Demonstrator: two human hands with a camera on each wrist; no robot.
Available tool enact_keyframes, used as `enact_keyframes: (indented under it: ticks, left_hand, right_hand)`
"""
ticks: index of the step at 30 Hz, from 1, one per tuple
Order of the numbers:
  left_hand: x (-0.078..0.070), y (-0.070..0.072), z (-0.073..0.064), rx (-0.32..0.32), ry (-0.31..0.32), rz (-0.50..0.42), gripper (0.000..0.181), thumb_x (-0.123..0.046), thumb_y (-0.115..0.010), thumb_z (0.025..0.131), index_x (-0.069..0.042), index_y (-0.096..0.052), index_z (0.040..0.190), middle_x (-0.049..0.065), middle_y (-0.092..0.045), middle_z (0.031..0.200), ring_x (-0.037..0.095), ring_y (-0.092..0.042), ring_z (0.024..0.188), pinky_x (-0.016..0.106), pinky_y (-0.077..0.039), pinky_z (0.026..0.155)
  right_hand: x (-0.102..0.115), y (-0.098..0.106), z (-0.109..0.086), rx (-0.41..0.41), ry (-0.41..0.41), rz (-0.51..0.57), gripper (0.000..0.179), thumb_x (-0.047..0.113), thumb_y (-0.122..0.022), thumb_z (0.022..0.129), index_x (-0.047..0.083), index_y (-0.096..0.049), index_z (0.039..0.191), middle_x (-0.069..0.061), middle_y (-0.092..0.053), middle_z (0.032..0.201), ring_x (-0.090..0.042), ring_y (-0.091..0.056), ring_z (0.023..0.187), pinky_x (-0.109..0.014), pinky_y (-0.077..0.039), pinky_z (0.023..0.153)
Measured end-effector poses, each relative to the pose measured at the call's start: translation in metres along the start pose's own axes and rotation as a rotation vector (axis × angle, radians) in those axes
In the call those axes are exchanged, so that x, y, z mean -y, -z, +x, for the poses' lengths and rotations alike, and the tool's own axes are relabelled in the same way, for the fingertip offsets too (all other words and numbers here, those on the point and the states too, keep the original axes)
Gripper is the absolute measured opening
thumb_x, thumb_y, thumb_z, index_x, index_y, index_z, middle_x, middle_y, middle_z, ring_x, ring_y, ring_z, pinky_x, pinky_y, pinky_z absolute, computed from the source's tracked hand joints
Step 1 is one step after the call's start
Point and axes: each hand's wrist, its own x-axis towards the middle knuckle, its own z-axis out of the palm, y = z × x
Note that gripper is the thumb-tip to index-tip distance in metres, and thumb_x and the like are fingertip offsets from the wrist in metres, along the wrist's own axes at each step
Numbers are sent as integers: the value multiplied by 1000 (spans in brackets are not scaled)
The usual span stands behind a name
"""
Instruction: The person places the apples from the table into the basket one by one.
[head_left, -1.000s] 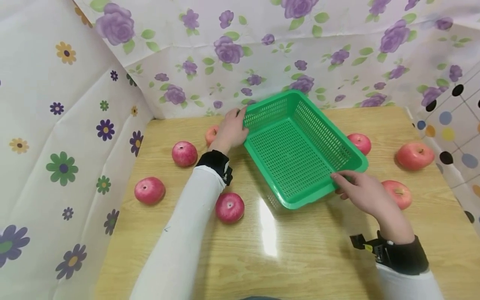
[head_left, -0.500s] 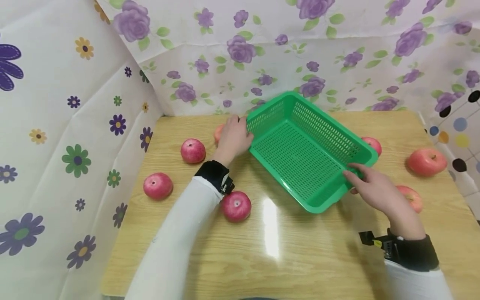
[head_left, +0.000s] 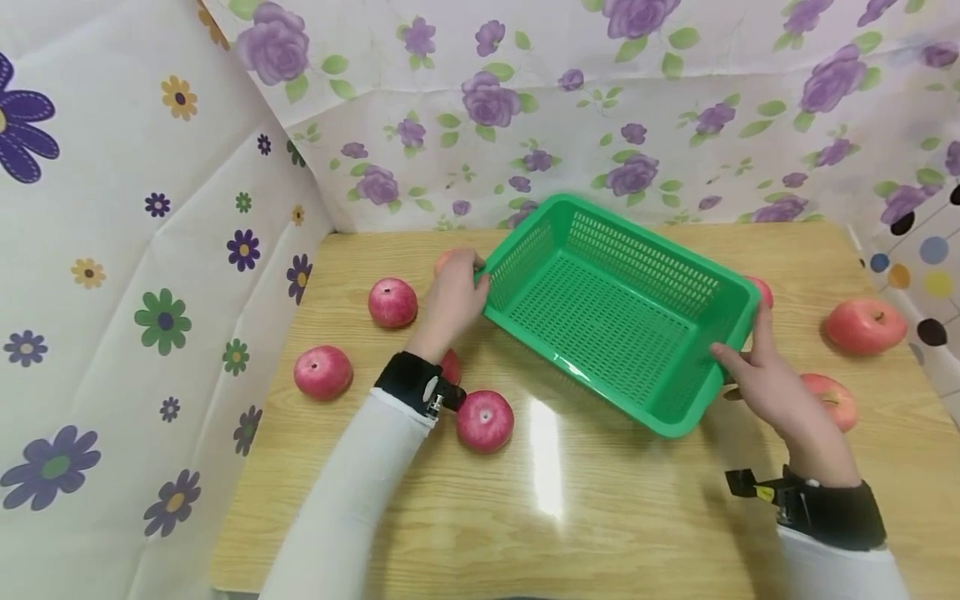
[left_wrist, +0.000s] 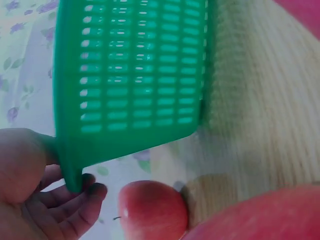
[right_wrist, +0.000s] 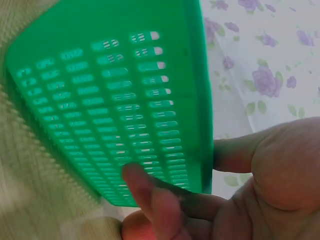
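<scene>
A green plastic basket with slotted walls stands between my two hands, and nothing lies inside it. My left hand grips its left rim; in the left wrist view the fingers curl under the rim's edge. On the right side, my right hand pinches the rim, thumb on top, and in the right wrist view its fingers lie against the outer wall. A red apple sits just below the basket's left end. Another apple is partly hidden behind my right hand.
On the wooden table, several red apples lie to the left, among them one at the front and one at the far left. A large apple rests at the right. Flower-patterned sheets hang behind and beside the table.
The basket has turned clockwise, its right end coming toward me, and shifted slightly right in view. Both hands have kept hold of it. An apple has come into sight beside my left wrist.
</scene>
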Motion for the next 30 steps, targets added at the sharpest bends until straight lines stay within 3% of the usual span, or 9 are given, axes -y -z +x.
enact_keyframes:
  ticks: [6, 11, 14, 17, 19, 22, 27, 30]
  left_hand:
    - [6, 17, -6, 103, 33, -86, 30, -15, -65, 91, -4, -59, 118, 8, -59, 98, 21, -54, 82, 38, -51, 70]
    - [9, 23, -11, 180, 23, -103, 37, -9, -65, 82, -2, -59, 118, 7, -54, 100, 19, -52, 80, 30, -47, 67]
    - [11, 23, -15, 205, 46, -111, 40, -7, -64, 78, -2, -61, 117, 8, -56, 99, 19, -51, 74, 28, -44, 63]
    - [10, 22, -21, 227, 94, -147, 51, -6, -62, 77, -2, -60, 127, 10, -61, 100, 20, -54, 74, 29, -46, 62]
    - [10, 21, -25, 235, 118, -181, 56, -5, -61, 77, -2, -58, 133, 8, -63, 108, 20, -57, 80, 31, -50, 66]
    - [10, 20, -30, 240, 126, -198, 52, -6, -61, 77, -3, -61, 129, 7, -65, 107, 20, -58, 85, 32, -51, 69]
    - [11, 17, -40, 215, 119, -200, 44, -9, -63, 77, -2, -64, 120, 7, -63, 83, 20, -55, 69, 30, -44, 57]
    - [10, 13, -47, 226, 160, -246, 41, -12, -65, 78, -2, -60, 117, 8, -57, 72, 20, -53, 60, 29, -41, 50]
  right_hand:
    - [-1, -3, 2, -125, -90, -41, 83, 45, -43, 104, 5, 7, 157, -40, -57, 119, -26, -67, 83, -36, -59, 61]
    - [9, -8, -1, -234, -144, -147, 88, 60, -44, 98, 4, -10, 158, -37, -58, 119, -38, -66, 90, -42, -58, 61]
    - [17, -14, -8, -251, -128, -210, 93, 64, -46, 95, 7, -10, 158, -38, -55, 122, -47, -61, 98, -50, -58, 63]
    - [21, -21, -18, -241, -93, -253, 98, 65, -51, 93, 8, -6, 159, -40, -53, 123, -52, -57, 102, -58, -57, 65]
    - [21, -25, -25, -228, -79, -277, 101, 63, -53, 93, 7, -1, 159, -40, -52, 125, -53, -56, 102, -58, -56, 65]
    - [19, -30, -31, -205, -77, -293, 97, 56, -56, 95, 5, -3, 158, -41, -50, 126, -52, -57, 98, -53, -57, 61]
    - [13, -30, -30, -217, -57, -310, 76, 39, -53, 101, 5, -15, 157, -41, -52, 122, -50, -59, 94, -51, -56, 59]
    - [9, -27, -26, -230, -70, -315, 73, 37, -47, 103, 10, -9, 159, -40, -52, 121, -49, -57, 94, -54, -54, 61]
